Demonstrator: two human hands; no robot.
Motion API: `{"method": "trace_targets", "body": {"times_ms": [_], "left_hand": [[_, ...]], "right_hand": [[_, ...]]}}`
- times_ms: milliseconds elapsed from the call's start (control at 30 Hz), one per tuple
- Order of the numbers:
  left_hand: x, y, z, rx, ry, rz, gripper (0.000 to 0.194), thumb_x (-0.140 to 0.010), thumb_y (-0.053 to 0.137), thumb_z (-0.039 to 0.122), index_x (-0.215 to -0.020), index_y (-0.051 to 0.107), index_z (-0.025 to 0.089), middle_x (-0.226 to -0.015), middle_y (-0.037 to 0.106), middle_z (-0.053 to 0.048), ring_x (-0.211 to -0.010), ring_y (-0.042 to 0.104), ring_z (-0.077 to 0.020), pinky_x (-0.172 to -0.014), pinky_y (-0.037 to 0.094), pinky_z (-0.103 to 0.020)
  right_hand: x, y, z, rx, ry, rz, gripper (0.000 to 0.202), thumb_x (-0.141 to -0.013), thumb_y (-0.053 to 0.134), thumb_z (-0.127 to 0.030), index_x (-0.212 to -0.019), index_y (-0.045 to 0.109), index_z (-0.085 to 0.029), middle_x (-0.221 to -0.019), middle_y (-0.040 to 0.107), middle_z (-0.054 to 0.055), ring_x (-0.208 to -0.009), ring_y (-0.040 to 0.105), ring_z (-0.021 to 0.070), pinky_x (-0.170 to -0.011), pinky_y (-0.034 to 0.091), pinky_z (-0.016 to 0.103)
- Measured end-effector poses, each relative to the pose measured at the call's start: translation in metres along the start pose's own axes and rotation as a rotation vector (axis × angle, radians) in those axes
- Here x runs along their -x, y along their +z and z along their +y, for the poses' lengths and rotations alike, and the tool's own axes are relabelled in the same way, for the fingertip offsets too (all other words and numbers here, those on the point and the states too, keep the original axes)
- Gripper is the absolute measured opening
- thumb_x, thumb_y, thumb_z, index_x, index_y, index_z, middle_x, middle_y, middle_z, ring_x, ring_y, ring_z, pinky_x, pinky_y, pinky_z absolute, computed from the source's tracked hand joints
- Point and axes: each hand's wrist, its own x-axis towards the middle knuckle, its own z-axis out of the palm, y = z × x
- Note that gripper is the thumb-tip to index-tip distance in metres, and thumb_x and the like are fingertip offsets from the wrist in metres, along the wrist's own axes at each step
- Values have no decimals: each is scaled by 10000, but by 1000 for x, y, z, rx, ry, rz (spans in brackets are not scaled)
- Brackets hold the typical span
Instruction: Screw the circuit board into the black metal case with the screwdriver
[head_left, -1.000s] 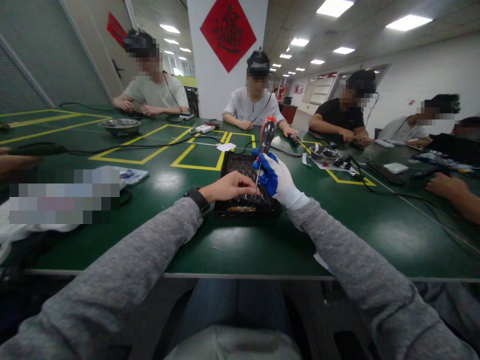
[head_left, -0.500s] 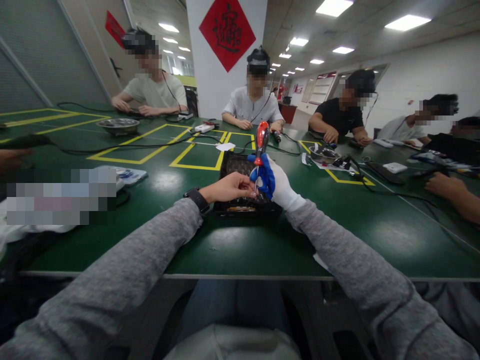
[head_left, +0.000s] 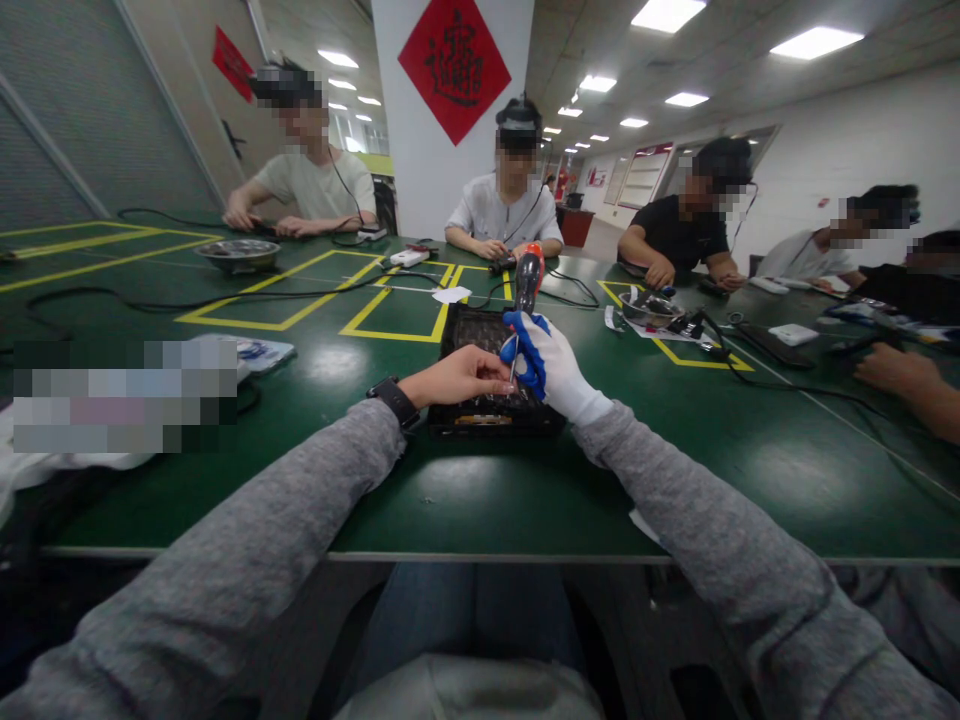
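A screwdriver [head_left: 529, 280] with a red and black handle stands nearly upright, tip down. My right hand [head_left: 559, 365], in a white glove with blue fingers, is closed around it low on the handle and by the shaft. My bare left hand [head_left: 465, 376], with a dark watch on its wrist, has its fingertips pinched together beside the screwdriver's tip. Whatever they hold there is too small to make out. Both hands are over an open black case [head_left: 495, 428], whose cluttered inside is partly hidden beneath them.
Co-workers sit across the green table [head_left: 480, 500], and another person's hand [head_left: 904, 375] is at the right. A metal bowl [head_left: 238, 255] stands back left, another bowl [head_left: 651, 308] back right. Cables cross the table. A white power strip [head_left: 407, 258] lies beyond the case.
The screwdriver's handle has turned, showing more black, and leans slightly further right. My left hand stays almost still. At the left edge, a person's hand and a dark object have gone from view.
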Motion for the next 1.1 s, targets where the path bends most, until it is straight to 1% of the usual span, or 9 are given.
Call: {"method": "trace_targets", "body": {"times_ms": [133,267,400,500,600,700,800,967,1100], "left_hand": [[0,-1,-1,7,1,-47,290,-765,588,356,-858,668,94,-821,667,-64,-730,577,-126,-717,451,-253],[0,0,0,8,-16,-27,267,-756,594,347,-817,665,97,-804,666,-53,-737,581,-124,-739,450,-253],[-1,2,0,0,-47,26,286,-729,619,380,-761,639,96,-729,636,-26,-680,555,-107,-700,441,-241],[-1,2,-1,-23,-61,50,301,-706,639,399,-737,629,100,-680,609,-7,-636,526,-92,-661,429,-230],[-2,2,-1,-23,-53,58,299,-704,642,399,-752,636,104,-701,617,-12,-646,528,-93,-666,430,-231],[-1,1,-1,-18,-37,59,293,-713,634,393,-760,640,104,-716,624,-21,-659,536,-100,-677,434,-236],[0,0,0,-46,-6,55,283,-724,626,377,-768,645,98,-731,628,-32,-677,545,-109,-686,435,-238],[0,-2,0,-64,27,-15,259,-771,580,340,-833,653,99,-823,649,-57,-749,568,-125,-740,438,-248],[-1,0,0,-36,-1,-8,259,-767,580,347,-821,641,101,-807,642,-46,-749,560,-126,-739,436,-254]], "right_hand": [[-1,-2,-5,-35,136,-44,484,-812,409,-576,-1024,532,-158,-553,561,-30,-351,427,53,-335,322,167],[0,-4,-4,-27,62,-65,427,-845,419,-492,-1050,554,-143,-588,574,-17,-359,418,48,-335,308,169],[1,-5,-1,-10,-7,-64,380,-858,420,-443,-1068,553,-156,-620,579,-18,-382,417,42,-350,307,168],[3,-3,-2,22,-34,-44,369,-842,452,-443,-1055,556,-160,-628,586,-17,-403,426,42,-365,313,165],[4,0,-4,43,-57,-9,381,-807,489,-488,-1021,551,-179,-608,580,-30,-389,404,37,-356,297,164],[4,2,-3,27,-52,14,388,-764,532,-522,-987,523,-205,-561,552,-58,-358,374,33,-338,271,159],[1,1,0,-14,-31,32,401,-734,570,-529,-965,501,-209,-554,549,-64,-357,390,35,-337,279,156],[-7,-7,4,-101,146,-29,477,-783,456,-582,-972,551,-155,-573,563,-27,-365,424,45,-335,304,166],[-7,-9,6,-105,44,-28,376,-809,491,-477,-1005,552,-162,-595,570,-36,-365,410,35,-337,298,159]]}}
